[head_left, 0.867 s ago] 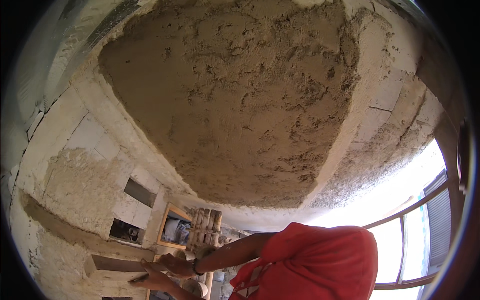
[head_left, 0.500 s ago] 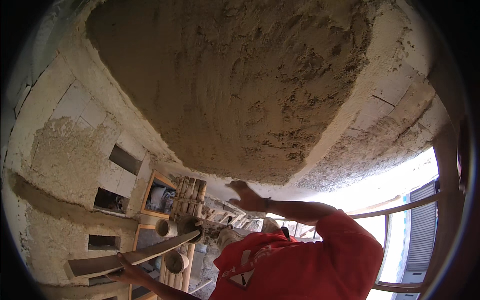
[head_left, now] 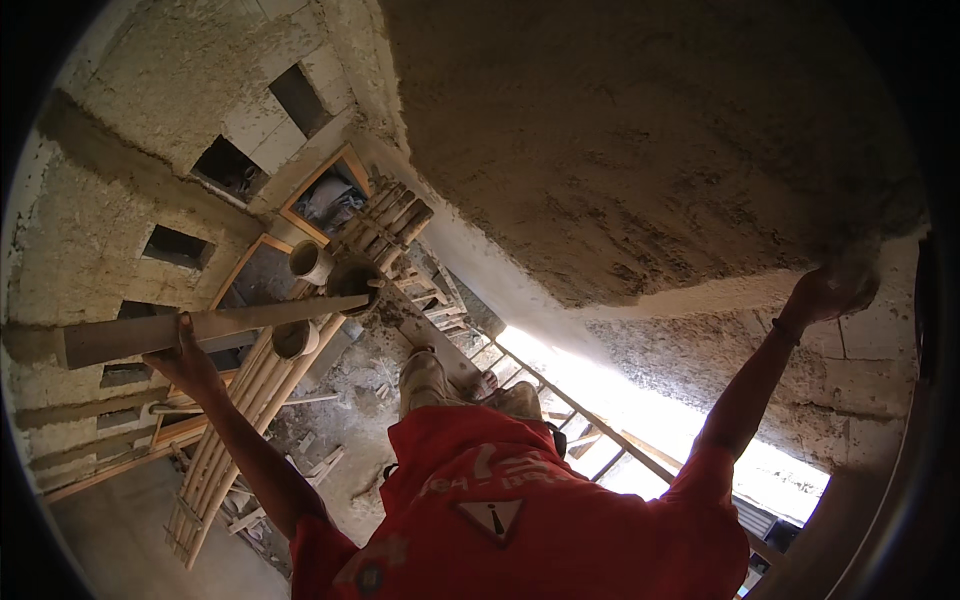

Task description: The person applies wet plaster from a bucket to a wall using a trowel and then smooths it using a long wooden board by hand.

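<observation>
One long board (head_left: 250,318), out to your left, gripped at its edge by your left hand (head_left: 188,362), probably stiff and fairly light, best held near mid-length; your right hand (head_left: 832,291), blurred beside the plaster (head_left: 640,150), cannot be told open or closed.

The red shirt (head_left: 620,535) bears a pale triangle sign (head_left: 476,513) with a dark exclamation mark. Pale lettering (head_left: 500,466) lies between the sign and the hem, creased and hard to read. A small round mark (head_left: 370,577) shows too.
</observation>
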Motion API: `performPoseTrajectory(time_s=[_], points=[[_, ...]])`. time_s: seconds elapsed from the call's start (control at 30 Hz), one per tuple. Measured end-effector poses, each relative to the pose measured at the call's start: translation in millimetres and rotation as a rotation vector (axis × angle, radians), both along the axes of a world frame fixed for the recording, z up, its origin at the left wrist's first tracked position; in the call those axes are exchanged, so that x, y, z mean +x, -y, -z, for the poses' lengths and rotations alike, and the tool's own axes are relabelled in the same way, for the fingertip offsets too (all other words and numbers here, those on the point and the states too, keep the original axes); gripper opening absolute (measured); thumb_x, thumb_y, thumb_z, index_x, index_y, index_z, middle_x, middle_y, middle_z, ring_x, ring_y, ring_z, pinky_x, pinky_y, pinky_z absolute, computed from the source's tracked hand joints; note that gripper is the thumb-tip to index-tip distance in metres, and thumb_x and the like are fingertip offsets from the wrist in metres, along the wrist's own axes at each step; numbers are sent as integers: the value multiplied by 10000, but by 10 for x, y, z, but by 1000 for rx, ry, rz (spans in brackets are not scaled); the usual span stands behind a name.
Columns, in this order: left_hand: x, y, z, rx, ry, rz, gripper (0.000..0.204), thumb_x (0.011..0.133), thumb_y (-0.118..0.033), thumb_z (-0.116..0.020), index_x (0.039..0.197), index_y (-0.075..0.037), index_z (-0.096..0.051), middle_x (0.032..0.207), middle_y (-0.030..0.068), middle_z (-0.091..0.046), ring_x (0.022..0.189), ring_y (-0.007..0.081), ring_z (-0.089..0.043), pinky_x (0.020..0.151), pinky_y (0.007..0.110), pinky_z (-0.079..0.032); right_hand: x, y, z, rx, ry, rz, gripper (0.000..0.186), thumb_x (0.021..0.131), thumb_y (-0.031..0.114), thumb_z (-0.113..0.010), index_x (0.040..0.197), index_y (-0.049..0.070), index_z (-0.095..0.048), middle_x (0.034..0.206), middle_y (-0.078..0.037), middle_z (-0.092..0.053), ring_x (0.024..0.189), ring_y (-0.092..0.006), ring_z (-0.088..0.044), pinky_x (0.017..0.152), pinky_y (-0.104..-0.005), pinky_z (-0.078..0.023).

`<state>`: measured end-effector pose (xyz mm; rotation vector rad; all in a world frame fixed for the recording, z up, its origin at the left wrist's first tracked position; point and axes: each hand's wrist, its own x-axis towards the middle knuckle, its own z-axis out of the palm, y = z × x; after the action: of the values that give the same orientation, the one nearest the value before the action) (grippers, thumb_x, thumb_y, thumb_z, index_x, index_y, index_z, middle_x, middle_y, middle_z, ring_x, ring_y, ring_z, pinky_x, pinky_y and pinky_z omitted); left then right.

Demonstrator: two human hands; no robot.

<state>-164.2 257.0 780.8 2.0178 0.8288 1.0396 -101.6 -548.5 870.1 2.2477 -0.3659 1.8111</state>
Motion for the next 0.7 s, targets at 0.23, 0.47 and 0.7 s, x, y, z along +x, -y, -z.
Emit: performPoseTrajectory(time_s=[0.23, 0.47, 0.7], points=[[35, -58, 78, -151, 104, 105, 797, 878, -229, -723, 1463, -16, -225, 1413, 194, -427, 1257, 291, -480, 1072, 408, -413, 193, 85, 58, -9, 104, 149, 654, 844, 467, -673, 1252, -10, -490, 1319, -246, -370, 1254, -438, -316, 987, -598, -317], [91, -67, 30, -117, 70, 64, 725, 896, -147, -692, 1424, 28, -228, 1369, 245, -432, 1241, 296, -488, 1017, 389, -464, 319, 287, 156, -197, 86, 224, 782, 790, 565, -702, 1293, 2, -498, 1279, -242, -419, 1258, -457, -326, 960, -591, -346], [193, -422, 80, -99, 128, 104, 642, 896, -99, -681, 1376, 57, -282, 1348, 205, -440, 1226, 262, -470, 1000, 347, -433, 214, 425, 98, -573, -147, 853, 793, 806, 654, -604, 1222, -21, -565, 970, -206, -514, 987, -416, -469, 819, -527, -388]])
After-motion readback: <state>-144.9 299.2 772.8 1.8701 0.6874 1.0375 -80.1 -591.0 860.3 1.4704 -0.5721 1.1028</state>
